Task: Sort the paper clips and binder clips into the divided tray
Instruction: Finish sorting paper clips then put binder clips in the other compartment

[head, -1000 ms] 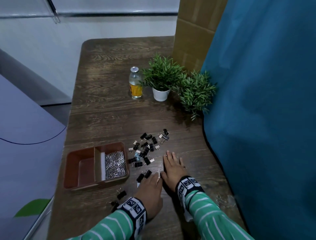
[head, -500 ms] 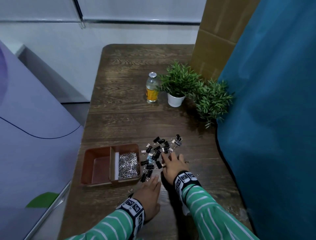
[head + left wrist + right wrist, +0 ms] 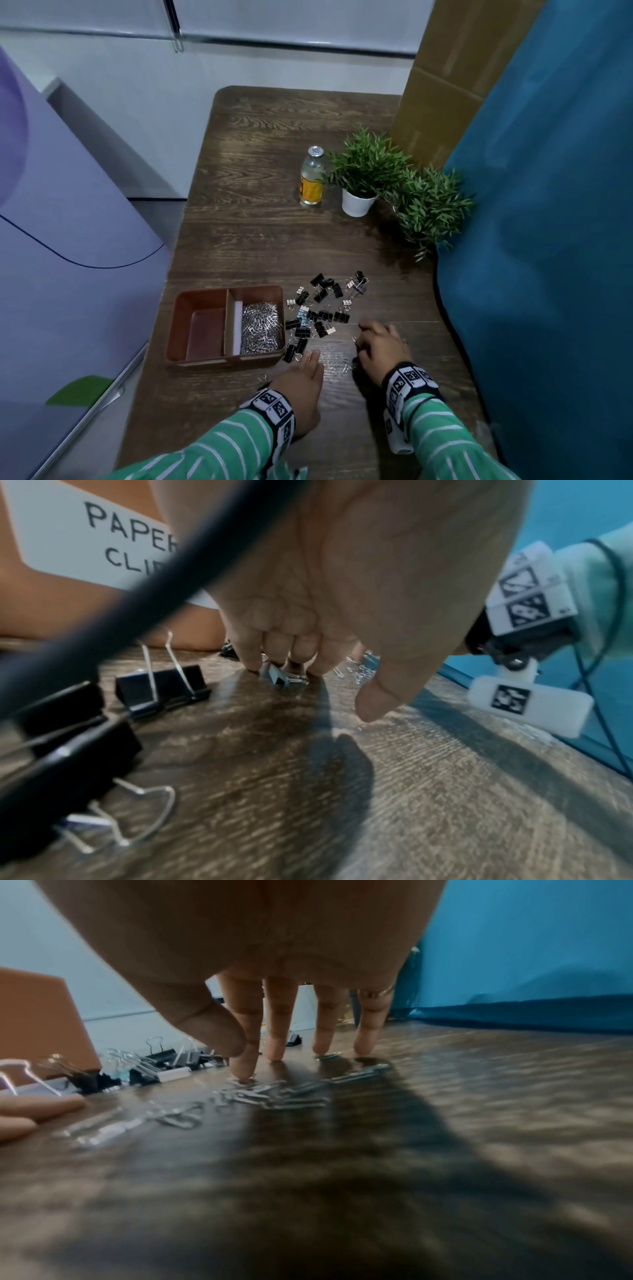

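A brown divided tray (image 3: 178, 329) stands at the table's left; its right compartment holds a heap of silver paper clips (image 3: 262, 327), and the left compartment looks empty. Black binder clips (image 3: 322, 308) lie scattered right of it. My left hand (image 3: 308, 363) lies flat with straight fingers beside the tray's front corner, fingertips (image 3: 251, 664) touching the table near a small clip (image 3: 282, 679). My right hand (image 3: 366, 337) stands on its fingertips (image 3: 241, 1069), which press on loose paper clips (image 3: 274, 1095). More loose paper clips (image 3: 340, 365) lie between the hands.
A small bottle (image 3: 311, 181) and two potted plants (image 3: 363, 171) stand farther back. A blue curtain (image 3: 548, 240) runs along the table's right edge, a cardboard box (image 3: 445, 85) behind it. The tray's front bears a label (image 3: 99, 534) reading PAPER CLI.
My right hand has drawn back from the binder clip pile toward me and to the right, fingers now raised onto their tips. The left hand stays beside the tray.
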`<state>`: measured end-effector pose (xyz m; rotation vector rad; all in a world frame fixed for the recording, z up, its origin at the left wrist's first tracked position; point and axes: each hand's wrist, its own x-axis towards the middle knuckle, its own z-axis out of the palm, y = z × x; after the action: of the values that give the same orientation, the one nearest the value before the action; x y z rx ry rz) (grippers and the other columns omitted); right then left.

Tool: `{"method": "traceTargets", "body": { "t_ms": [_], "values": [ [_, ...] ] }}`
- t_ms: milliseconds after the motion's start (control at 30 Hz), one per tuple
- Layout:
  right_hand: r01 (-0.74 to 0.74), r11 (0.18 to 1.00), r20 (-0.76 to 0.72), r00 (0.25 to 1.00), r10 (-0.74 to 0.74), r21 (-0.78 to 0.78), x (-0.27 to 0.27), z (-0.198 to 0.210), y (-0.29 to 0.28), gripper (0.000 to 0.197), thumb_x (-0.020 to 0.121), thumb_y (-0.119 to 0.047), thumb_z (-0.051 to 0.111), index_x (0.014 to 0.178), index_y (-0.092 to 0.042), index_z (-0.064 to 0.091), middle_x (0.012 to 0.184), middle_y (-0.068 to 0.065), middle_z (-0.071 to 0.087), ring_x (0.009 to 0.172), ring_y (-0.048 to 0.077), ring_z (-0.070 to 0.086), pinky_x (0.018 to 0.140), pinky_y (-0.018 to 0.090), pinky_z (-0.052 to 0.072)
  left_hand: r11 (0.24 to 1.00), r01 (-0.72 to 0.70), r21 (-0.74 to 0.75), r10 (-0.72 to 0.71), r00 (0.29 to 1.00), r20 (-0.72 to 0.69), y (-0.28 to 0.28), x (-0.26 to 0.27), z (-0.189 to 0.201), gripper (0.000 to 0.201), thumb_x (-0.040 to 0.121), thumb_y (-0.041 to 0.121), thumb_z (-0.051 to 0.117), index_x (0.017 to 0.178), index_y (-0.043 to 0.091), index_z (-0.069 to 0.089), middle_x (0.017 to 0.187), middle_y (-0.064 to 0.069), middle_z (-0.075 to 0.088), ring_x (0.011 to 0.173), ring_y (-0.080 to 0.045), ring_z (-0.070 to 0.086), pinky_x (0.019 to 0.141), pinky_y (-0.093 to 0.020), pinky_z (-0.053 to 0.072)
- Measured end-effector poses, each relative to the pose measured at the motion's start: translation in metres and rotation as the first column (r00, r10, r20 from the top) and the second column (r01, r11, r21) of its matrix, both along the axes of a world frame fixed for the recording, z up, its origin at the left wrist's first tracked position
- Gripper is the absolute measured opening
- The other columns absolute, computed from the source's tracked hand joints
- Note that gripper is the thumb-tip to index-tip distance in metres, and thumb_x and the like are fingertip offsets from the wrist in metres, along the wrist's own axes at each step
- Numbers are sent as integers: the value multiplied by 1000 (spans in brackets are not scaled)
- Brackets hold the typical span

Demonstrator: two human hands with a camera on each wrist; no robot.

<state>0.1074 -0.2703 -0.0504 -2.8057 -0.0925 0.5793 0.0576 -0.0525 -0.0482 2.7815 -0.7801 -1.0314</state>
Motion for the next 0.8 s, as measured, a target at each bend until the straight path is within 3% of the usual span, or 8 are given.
{"method": "traceTargets", "body": {
  "t_ms": [100,167,233,333,467,567,667,800],
  "values": [
    [15,1000,74,997,-15,7,-9,-4,-11,18,88,-34,60,104,-34,70,141,-16,47,130,18,35,110,49,40,1000,7,11,-7,1000,0,0,1,2,82,90,27,47,156,10,2,163,-9,-16,151,-27,-2,119,-46,14],
    [43,999,74,996,-44,22,-15,-10,-18,34,90,-36,59,123,-36,62,151,-11,39,139,20,30,114,54,37,1000,1,30,-2,1000,19,-2,4,5,79,90,30,48,156,11,8,164,-8,-11,151,-28,6,118,-51,21],
    [52,998,-28,998,-53,-27,-20,-17,-22,61,95,-44,51,153,-32,34,168,-5,11,154,25,10,123,54,20,999,-26,27,24,998,56,-5,8,7,71,89,33,49,152,11,22,165,-7,3,144,-30,28,110,-52,36],
    [4,997,-109,994,-12,-80,-32,-26,-14,77,100,-53,38,161,-24,2,168,4,-17,155,28,-13,124,49,-1,995,-92,-47,97,989,115,-9,17,6,68,86,37,53,144,11,32,158,-8,24,127,-30,45,99,-45,48],
    [-68,997,-113,991,64,-31,-64,-30,7,80,100,-55,35,161,-19,-2,159,3,-28,154,25,-16,121,39,-9,991,-117,-69,125,984,125,-4,20,-3,77,83,43,56,147,9,29,163,-6,6,138,-30,31,108,-45,42],
    [-79,993,-91,992,87,93,-86,-21,14,75,102,-49,37,161,-23,-2,164,-3,-19,153,17,-17,124,34,-6,993,-106,-52,112,984,138,-2,17,-8,85,82,45,59,150,9,22,163,-5,-1,139,-31,27,108,-46,41],
    [8,993,-71,997,0,117,-106,-15,6,74,102,-46,40,161,-27,0,163,-9,-20,152,14,-20,127,40,3,993,-112,-44,117,983,140,-9,14,-7,89,82,44,60,151,12,15,163,-9,2,139,-34,27,108,-48,41],
    [201,980,-123,972,-198,11,-136,-20,-25,85,99,-49,44,161,-22,-6,167,1,-22,151,23,-24,124,42,2,998,-71,-3,70,977,203,-24,2,-8,90,82,42,57,152,13,9,161,-14,11,139,-35,27,108,-50,36]
  ]
}}
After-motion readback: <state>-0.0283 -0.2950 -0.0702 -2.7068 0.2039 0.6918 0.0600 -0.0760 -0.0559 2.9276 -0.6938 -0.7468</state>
